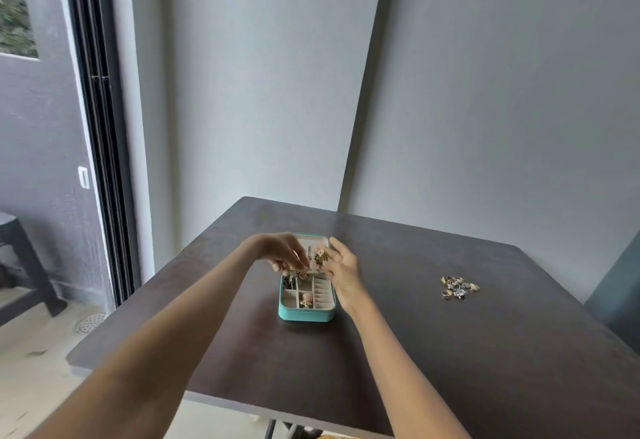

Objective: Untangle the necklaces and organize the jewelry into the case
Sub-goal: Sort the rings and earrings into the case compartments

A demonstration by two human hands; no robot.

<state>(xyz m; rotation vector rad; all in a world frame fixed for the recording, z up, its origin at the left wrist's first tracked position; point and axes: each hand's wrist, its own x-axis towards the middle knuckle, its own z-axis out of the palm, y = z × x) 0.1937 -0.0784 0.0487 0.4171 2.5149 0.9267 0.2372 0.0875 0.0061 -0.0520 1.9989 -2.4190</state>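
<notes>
A small teal jewelry case lies open on the dark table, its pale compartments facing up. One front compartment holds a gold piece. My left hand hovers over the case's back half, fingertips pinching a small gold item. My right hand is at the case's right side, thumb and fingers pinching a tangled gold necklace cluster above the case. A pile of rings and small jewelry lies on the table to the right.
The table stands in a corner against grey walls. A sliding glass door is on the left, with a dark bench and a floor drain beyond it. A dark chair edge shows at the right.
</notes>
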